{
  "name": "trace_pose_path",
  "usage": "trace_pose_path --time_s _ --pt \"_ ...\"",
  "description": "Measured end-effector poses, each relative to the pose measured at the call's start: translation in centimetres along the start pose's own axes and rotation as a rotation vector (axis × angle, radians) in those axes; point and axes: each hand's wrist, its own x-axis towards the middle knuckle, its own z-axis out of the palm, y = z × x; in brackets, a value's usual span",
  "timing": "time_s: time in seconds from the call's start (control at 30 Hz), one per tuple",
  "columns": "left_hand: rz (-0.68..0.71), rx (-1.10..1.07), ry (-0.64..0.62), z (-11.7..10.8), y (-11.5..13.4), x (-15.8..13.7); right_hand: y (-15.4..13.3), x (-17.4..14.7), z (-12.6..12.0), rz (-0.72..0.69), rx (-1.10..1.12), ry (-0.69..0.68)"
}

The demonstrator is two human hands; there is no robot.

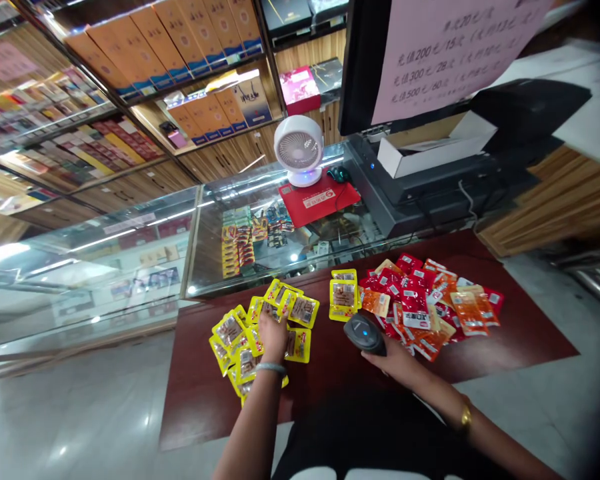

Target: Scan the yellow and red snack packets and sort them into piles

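Observation:
My left hand (274, 332) is over a loose pile of yellow snack packets (303, 310), fingers closed on one of them; the fingertips are partly hidden. My right hand (400, 361) is wrapped round a dark handheld barcode scanner (364, 333) with a small blue light on top. Just beyond the scanner lies a small neat stack of yellow snack packets (343, 295). To its right spreads a heap of red and orange snack packets (415, 300), close to my right hand.
The packets lie on a dark red tabletop (320, 383) against a glass display counter (215, 283). On the glass are a white fan (300, 150), a red mat (300, 207) and a mouse (337, 175). A monitor (363, 67) and an open white box (435, 150) stand at right.

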Motion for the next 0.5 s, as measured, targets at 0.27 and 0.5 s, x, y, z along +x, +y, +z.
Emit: trace_pose_path --time_s 0.27,0.5 --pt "0.608 0.683 -0.324 0.3 4.3 3.1 1.1 -0.5 0.5 -0.019 -0.023 -0.032" --pt "0.486 0.561 -0.433 -1.1 3.8 2.7 1.2 -0.8 0.6 -0.031 -0.025 -0.072"
